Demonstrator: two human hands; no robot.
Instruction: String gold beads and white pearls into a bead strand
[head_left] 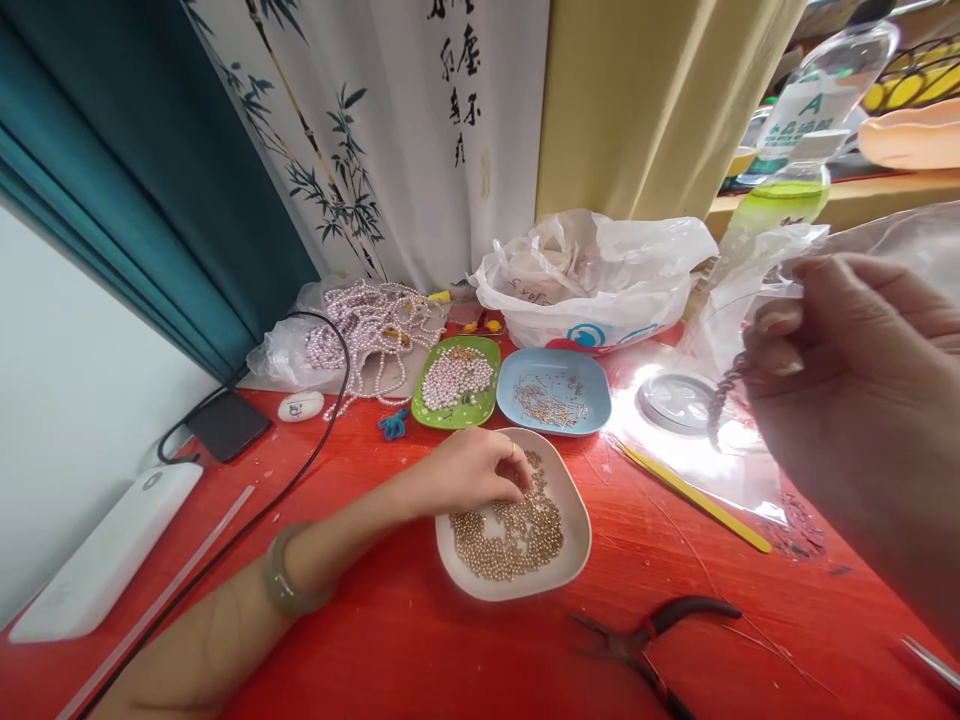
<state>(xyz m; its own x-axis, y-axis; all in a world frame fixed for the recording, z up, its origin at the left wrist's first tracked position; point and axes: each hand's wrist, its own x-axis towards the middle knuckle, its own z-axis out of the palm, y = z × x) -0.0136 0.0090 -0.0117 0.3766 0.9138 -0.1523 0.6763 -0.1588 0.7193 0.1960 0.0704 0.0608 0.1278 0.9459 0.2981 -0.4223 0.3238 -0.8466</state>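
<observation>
My left hand (pixel 480 470) reaches over the white dish (pixel 577 520) of small gold beads (pixel 517 540), fingers pinched together among the beads. A jade bangle (pixel 281 580) is on that wrist. My right hand (pixel 847 370) is raised close to the camera at the right, fingers closed on a short beaded strand (pixel 724 395) that hangs down from them, with a clear plastic bag (pixel 750 300) just behind it.
A green dish (pixel 456 385) of pearls and a blue dish (pixel 553 392) of metal pins sit behind the white dish. Pearl strings (pixel 367 325), a white plastic bag (pixel 592 270), pliers (pixel 652 640), a yellow stick (pixel 697 495), a phone (pixel 225 425) with cable and a bottle (pixel 795 130) lie around on the red table.
</observation>
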